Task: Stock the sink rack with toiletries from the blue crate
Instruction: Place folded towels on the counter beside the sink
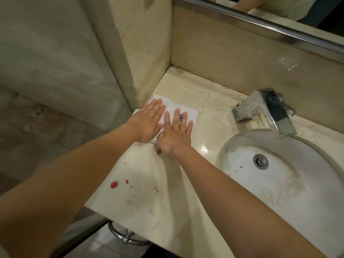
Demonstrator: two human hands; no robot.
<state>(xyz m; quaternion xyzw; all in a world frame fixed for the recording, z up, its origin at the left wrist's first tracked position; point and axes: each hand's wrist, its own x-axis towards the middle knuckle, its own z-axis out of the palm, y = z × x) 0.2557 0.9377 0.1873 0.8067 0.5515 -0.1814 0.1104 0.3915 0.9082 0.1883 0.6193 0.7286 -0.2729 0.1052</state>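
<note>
Two flat hands, left hand (147, 123) and right hand (176, 134), press the folded white cloth (172, 105), gripping nothing; its long axis is unclear.

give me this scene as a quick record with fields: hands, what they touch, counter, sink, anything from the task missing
left hand: flat, fingers straight, pressing on the white cloth
right hand: flat on the same cloth, beside the left
white cloth: folded, lies near the counter's back left corner, blue mark on top
counter: pale marble, with red drops near the front edge
sink: white basin, right of the hands, faucet behind it
blue crate, rack: not in view
</note>
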